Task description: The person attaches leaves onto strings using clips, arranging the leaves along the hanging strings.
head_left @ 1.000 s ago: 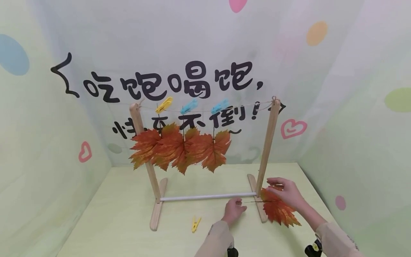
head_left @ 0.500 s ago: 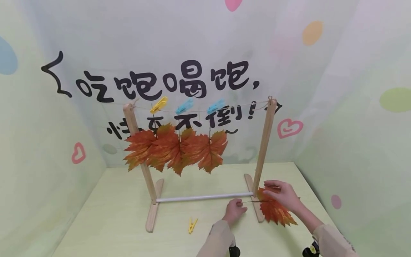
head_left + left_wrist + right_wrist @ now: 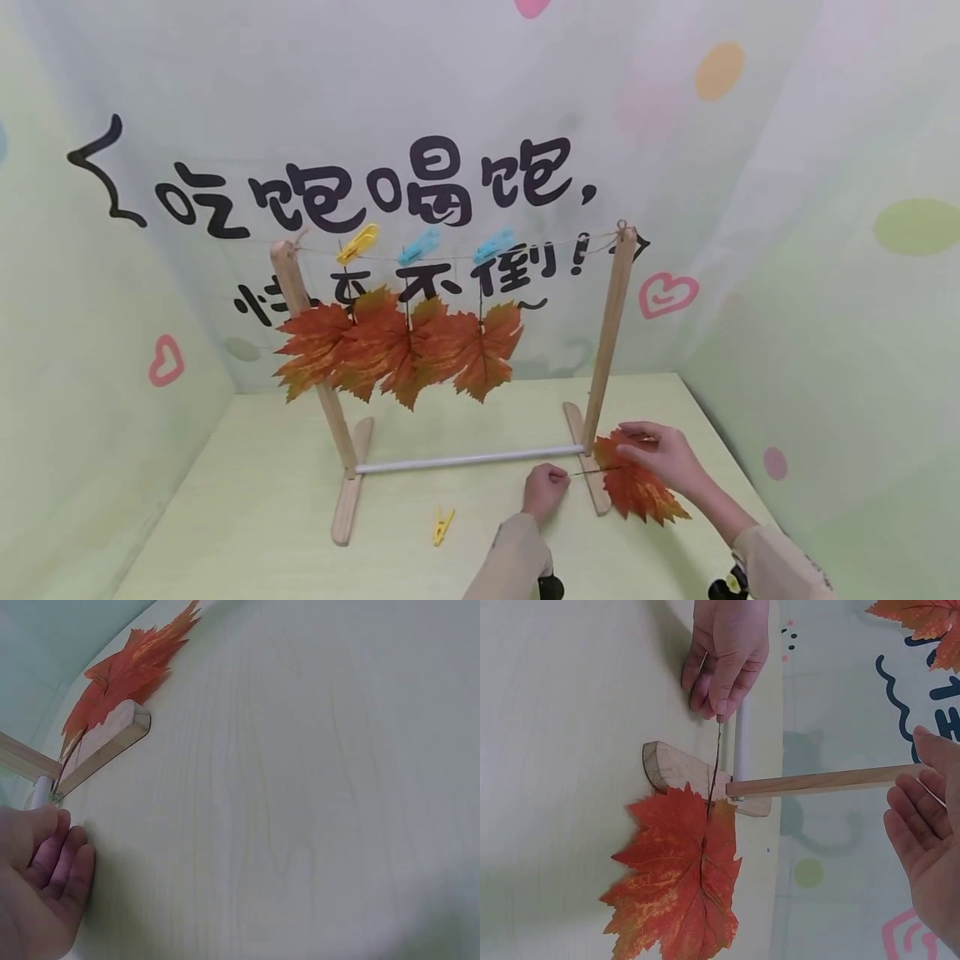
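Loose leaf point(image 3: 637, 493) partly covered, end of stem point(image 3: 715, 759) unseen

Head view: right grip point(image 3: 663, 454) masks leaf's upper part; stem's end lost in left grip point(image 3: 545, 492). Hanging leaves point(image 3: 480, 354) overlap, hiding some of left post point(image 3: 336, 423). Right wrist view: loose leaf's bottom cropped, right grip cut too. Left wrist view: left grip cropped.

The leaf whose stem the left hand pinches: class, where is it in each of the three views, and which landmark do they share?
Head: the leaf is at lower right, partly covered by the right hand.
Left wrist: upper left.
Right wrist: bottom, left of centre, its stem running up to the left hand.
Shared landmark: the wooden foot next to the leaf.
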